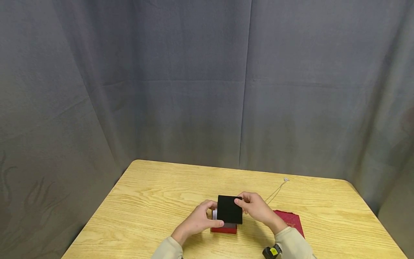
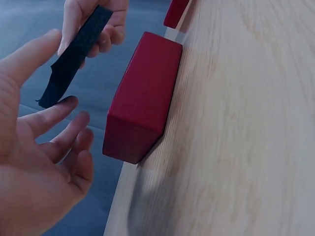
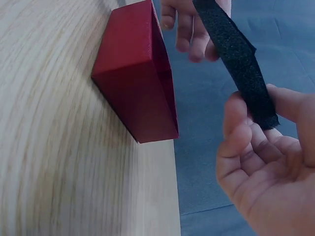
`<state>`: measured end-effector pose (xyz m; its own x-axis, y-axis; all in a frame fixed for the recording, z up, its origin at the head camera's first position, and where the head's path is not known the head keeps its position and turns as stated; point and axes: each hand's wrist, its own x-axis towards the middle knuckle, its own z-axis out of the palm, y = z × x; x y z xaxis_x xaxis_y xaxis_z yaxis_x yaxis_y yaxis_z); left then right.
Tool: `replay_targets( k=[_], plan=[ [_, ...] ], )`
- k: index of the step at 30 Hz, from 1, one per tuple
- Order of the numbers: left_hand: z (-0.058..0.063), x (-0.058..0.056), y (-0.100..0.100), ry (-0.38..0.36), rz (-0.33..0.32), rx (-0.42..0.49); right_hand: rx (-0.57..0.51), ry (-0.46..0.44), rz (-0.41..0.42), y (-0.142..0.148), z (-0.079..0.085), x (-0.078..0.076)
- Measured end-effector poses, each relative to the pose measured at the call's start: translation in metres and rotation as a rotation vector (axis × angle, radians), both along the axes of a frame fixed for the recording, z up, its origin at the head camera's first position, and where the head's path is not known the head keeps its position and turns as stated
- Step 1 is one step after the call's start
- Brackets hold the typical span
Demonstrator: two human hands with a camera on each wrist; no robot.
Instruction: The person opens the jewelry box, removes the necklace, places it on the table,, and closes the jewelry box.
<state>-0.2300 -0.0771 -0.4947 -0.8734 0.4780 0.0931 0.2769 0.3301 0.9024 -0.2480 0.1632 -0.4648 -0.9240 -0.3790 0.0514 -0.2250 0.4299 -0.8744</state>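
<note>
beige sleeves (image 1: 168, 249) lie nearest; beyond them the right hand (image 1: 258, 209) pinches a black square pad (image 1: 229, 211) above an open red box (image 1: 224, 230), while the left hand (image 1: 198, 220), fingers loose and gripping nothing, hovers at the pad's left. pinched by one side only, the pad could tip or snag on the box if that grip slackens; gold marks (image 1: 293, 225) on the red pouch (image 1: 291, 217) at right are too small to read

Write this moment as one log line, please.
right hand: pinches black pad; left hand: near pad; pad: held above open red box; box: on table
</note>
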Motion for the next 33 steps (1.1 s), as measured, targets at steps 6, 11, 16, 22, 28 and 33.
replay_targets(
  k=[6,11,16,22,28,33],
  plan=[
    [-0.001,-0.001,-0.002,0.040,0.018,-0.087,-0.006,0.001,-0.028,0.001,-0.003,-0.001],
    [-0.003,0.000,-0.004,0.030,-0.006,-0.166,-0.010,-0.003,-0.025,-0.002,0.010,0.009],
    [-0.006,0.000,-0.004,-0.001,0.002,-0.221,-0.010,-0.009,-0.020,-0.004,0.022,0.016],
    [-0.009,-0.001,-0.004,-0.008,0.015,-0.274,-0.012,-0.026,-0.033,0.000,-0.002,0.002],
    [-0.009,-0.002,-0.003,-0.022,0.025,-0.315,-0.019,-0.035,-0.022,0.001,-0.010,-0.004],
    [-0.010,-0.004,-0.002,-0.018,0.032,-0.338,0.011,-0.037,-0.025,0.000,-0.010,-0.003]
  ],
)
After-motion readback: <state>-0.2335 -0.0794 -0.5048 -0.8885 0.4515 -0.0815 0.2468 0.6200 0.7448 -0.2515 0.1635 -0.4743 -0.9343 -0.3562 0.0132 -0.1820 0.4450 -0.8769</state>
